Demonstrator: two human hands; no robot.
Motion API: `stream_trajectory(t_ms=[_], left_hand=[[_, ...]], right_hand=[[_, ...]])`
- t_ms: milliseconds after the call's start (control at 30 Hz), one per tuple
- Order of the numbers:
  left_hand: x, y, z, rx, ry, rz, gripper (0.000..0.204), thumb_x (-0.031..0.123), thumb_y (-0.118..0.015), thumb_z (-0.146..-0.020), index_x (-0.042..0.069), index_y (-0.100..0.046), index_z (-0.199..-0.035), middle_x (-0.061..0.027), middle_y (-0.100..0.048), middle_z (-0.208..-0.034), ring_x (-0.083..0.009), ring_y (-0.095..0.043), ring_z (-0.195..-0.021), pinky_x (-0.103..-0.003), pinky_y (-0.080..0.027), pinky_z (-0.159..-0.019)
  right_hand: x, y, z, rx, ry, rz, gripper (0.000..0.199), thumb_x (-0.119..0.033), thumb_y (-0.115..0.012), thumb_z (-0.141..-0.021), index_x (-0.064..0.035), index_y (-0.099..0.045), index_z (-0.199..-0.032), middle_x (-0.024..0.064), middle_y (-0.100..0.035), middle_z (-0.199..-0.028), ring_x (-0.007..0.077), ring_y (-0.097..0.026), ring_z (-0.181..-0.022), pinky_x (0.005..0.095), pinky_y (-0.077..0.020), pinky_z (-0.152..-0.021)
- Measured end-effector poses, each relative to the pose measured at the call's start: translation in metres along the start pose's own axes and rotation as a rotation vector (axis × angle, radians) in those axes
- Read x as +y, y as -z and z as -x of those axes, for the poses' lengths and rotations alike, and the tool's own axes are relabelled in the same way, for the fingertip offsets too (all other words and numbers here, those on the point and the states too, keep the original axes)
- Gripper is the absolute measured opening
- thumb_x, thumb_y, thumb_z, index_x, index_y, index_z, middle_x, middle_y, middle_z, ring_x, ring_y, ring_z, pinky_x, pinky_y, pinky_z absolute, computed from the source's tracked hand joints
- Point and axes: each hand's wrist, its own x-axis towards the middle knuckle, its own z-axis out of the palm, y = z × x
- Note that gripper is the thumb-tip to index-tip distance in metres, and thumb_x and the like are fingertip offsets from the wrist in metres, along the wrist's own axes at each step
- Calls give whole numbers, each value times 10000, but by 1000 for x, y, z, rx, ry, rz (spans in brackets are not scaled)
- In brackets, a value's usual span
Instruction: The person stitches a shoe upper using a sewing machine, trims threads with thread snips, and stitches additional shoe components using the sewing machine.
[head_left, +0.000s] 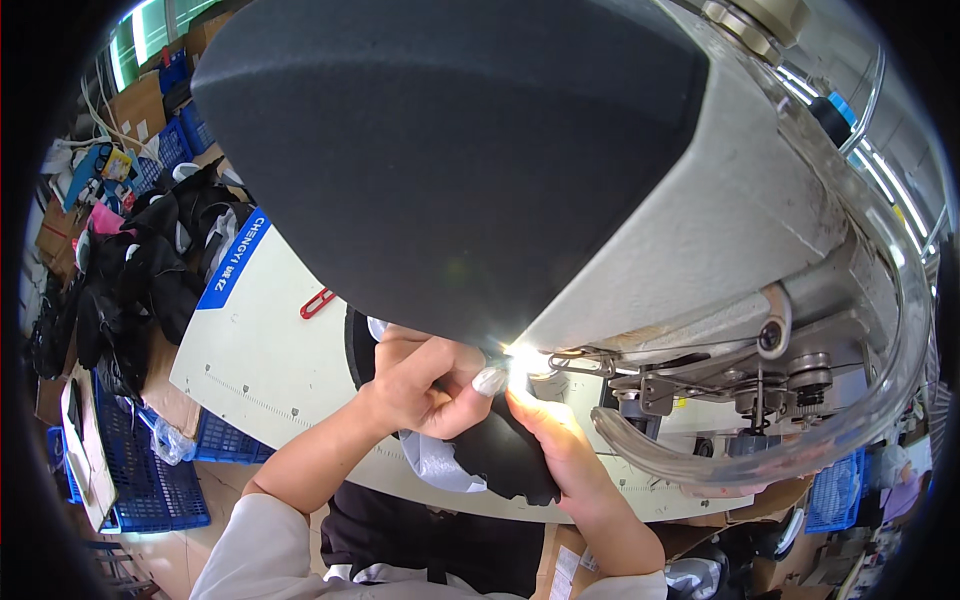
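Sleeves of pale cloth rise from the lower edge. Left hand (425, 385) is curled, fingers pinching the upper edge of a black, matte, curved shoe-upper piece (505, 455); right hand (560, 440) grips the same piece from its right side. The piece lies between the two hands, long axis slanting from lower right up toward the bright needle light (520, 362). It rests on the cream tabletop (265, 350). Above looms the grey sewing machine head (640, 220). Far left, piled black pieces (140, 280) over blue plastic crates (150, 480).
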Motion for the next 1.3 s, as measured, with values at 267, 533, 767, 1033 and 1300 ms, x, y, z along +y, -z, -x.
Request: stream_trajectory(t_ms=[267,533,767,1033,1300], left_hand=[[15,7,-10,-85,124,-40,94,21,-663,-724,36,-587,-671,24,-497,-504,-93,-462,-397,-233,-360,-406],[8,7,-1,-51,151,-155,116,13,-653,-724,35,-540,-710,-18,-541,-547,-105,-491,-459,-235,-373,-464],[4,17,7,-77,139,-104,93,47,-593,-825,4,-526,-776,-79,-620,-611,-117,-550,-476,-243,-436,-475],[33,35,-21,-557,-13,-126,496,528,-570,-868,59,-719,-929,-57,-681,-896,-221,-662,-858,-329,-476,-776],[77,119,-52,-230,59,87,349,313,-606,-945,20,-684,-772,-110,-709,-750,-205,-674,-652,-286,-437,-560]], right_hand=[[5,-6,-4,109,51,131,303,-275,-564,-996,-51,-600,-1197,21,-648,-1067,74,-629,-896,217,-513,-733],[13,15,-7,12,-45,87,364,-311,-556,-996,-62,-593,-1260,31,-609,-1157,89,-579,-994,270,-487,-853],[10,2,-8,-25,39,-38,363,-302,-539,-1009,-35,-555,-1254,45,-622,-1109,91,-612,-927,254,-522,-774],[26,25,-7,-209,-39,229,434,-372,-473,-1034,18,-586,-1189,89,-643,-1117,113,-638,-977,250,-524,-869],[18,-62,8,-85,933,1118,835,-333,-895,-629,-38,-544,-1327,152,-508,-1312,320,-509,-1193,418,-432,-983]])
